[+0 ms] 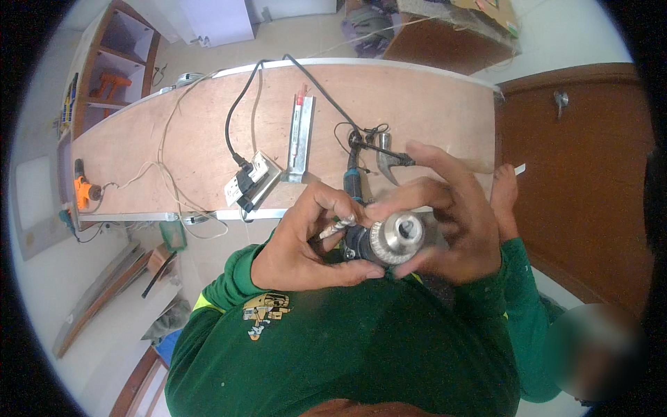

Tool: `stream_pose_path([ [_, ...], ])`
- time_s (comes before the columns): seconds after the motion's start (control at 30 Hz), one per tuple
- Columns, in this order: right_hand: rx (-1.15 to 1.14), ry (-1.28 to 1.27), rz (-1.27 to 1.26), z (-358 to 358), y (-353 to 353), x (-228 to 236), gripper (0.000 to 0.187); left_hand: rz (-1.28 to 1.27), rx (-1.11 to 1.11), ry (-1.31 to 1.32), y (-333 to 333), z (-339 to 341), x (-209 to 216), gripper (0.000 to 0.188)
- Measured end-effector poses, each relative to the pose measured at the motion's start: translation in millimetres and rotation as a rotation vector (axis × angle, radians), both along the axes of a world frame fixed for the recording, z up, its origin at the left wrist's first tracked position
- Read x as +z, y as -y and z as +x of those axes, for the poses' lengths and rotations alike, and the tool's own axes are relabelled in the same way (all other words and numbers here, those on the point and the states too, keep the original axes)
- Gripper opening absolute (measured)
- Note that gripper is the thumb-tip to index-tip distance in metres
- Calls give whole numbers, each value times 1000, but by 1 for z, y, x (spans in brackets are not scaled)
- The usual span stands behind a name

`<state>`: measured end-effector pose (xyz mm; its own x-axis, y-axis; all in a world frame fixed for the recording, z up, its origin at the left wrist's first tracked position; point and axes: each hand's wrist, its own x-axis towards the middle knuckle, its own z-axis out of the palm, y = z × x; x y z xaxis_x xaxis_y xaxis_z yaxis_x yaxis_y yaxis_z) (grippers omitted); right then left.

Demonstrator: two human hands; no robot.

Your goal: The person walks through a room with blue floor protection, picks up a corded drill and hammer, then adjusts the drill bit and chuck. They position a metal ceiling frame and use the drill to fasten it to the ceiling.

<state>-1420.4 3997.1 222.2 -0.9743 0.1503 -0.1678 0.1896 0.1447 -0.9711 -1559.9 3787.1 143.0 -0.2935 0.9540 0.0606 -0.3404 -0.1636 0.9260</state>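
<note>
head view, looking down: a corded drill with a teal-and-black handle points its silver chuck up toward the wearer, just off centre at four o'clock. taking the chuck as the clock's middle, the left hand is at nine, its fingers closed on what looks like a spiral drill bit, its thumb along the drill's front. the right hand is at three, blurred, thumb and fingers spread around the chuck; i cannot tell whether they press on it. a steady left hold on the drill, with the bit clear of the collar, should let the right fingers turn the chuck evenly. the black cord seems plugged into a white socket block at ten, so unplugging it and avoiding the trigger would be safer.
</note>
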Motion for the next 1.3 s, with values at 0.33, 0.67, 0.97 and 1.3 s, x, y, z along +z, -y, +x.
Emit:
stream_pose_path([
  [0.33, -38, -174, 250, 0, 6, 3, 125, 28, 20, 47, -2, -2, 2, 66],
  [0.67, -176, -206, 142, -5, 4, -16, 140, 2, 57, 73, 1, 2, 1, 71],
  [0.97, -423, -21, 1, -11, -9, -36, 122, 49, 37, 114, 6, -1, 4, 66],
  [1.3, -116, 236, -373, -11, -1, -5, 129, -28, -18, 12, 7, -5, 0, 65],
])
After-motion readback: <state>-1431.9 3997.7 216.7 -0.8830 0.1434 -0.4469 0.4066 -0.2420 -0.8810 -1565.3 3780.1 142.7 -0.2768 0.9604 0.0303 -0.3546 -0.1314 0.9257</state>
